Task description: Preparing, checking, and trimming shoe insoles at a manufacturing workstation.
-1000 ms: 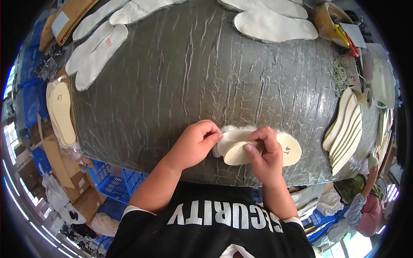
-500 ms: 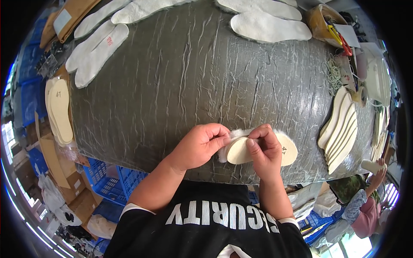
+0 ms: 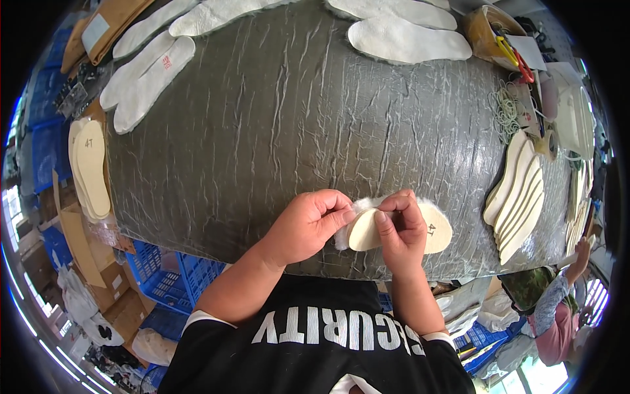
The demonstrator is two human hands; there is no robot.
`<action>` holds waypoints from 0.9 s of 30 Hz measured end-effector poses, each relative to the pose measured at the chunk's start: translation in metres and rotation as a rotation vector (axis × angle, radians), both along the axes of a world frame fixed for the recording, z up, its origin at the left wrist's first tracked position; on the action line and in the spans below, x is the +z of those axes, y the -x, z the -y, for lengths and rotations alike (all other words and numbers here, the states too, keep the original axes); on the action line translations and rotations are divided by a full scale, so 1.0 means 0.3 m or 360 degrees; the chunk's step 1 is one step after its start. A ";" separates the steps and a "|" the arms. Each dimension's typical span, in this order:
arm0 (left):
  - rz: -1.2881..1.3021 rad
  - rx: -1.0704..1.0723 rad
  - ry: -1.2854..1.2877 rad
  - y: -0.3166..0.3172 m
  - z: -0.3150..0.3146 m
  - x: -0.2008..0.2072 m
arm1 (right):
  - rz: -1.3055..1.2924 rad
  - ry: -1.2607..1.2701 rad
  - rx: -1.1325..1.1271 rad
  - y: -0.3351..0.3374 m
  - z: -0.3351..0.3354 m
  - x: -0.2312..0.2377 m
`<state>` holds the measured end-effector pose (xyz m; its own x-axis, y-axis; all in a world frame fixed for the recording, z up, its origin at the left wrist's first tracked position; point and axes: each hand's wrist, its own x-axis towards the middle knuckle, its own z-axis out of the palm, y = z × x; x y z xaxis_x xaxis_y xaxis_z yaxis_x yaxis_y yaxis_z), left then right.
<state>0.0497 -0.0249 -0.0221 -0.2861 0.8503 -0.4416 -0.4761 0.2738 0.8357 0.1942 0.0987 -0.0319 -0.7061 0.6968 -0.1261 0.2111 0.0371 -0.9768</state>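
Observation:
Close to the table's near edge lies a cream insole (image 3: pixel 438 230) on top of a white fleece piece (image 3: pixel 367 202), whose fluffy rim shows along the far side and left end. My left hand (image 3: pixel 305 223) pinches the fleece edge at the left end between thumb and forefinger. Across the middle of the insole, my right hand (image 3: pixel 403 230) has its thumb and bent forefinger closed at the far edge, gripping insole and fleece together. The fingers cover the insole's middle part.
Fanned cream insoles (image 3: pixel 515 200) lie at the right, and another stack (image 3: pixel 90 171) at the left edge. White fleece-edged pieces (image 3: pixel 410 41) line the far side. A tub (image 3: pixel 489 33) holds scissors (image 3: pixel 525 65). Blue crates (image 3: pixel 161 276) stand below left; a person (image 3: pixel 558 322) works at right.
My hands keep nearly the same grip, with only a slight shift at the insole. At the far right, the other person's hand has moved a little, and the pale piece near it shows less.

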 end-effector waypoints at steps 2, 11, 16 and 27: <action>-0.0032 -0.0007 0.0027 -0.001 -0.003 0.011 | -0.0012 -0.0141 -0.0019 0.000 0.004 -0.003; -0.0428 0.0025 -0.0016 -0.027 0.002 0.027 | -0.0026 -0.0577 -0.0080 0.004 0.027 -0.006; -0.0533 0.0183 -0.0158 -0.065 0.015 0.021 | -0.0037 -0.0799 -0.0044 0.005 0.031 -0.005; -0.0545 0.0117 -0.0016 -0.053 0.068 -0.065 | 0.0151 -0.1083 0.0244 -0.005 -0.010 0.010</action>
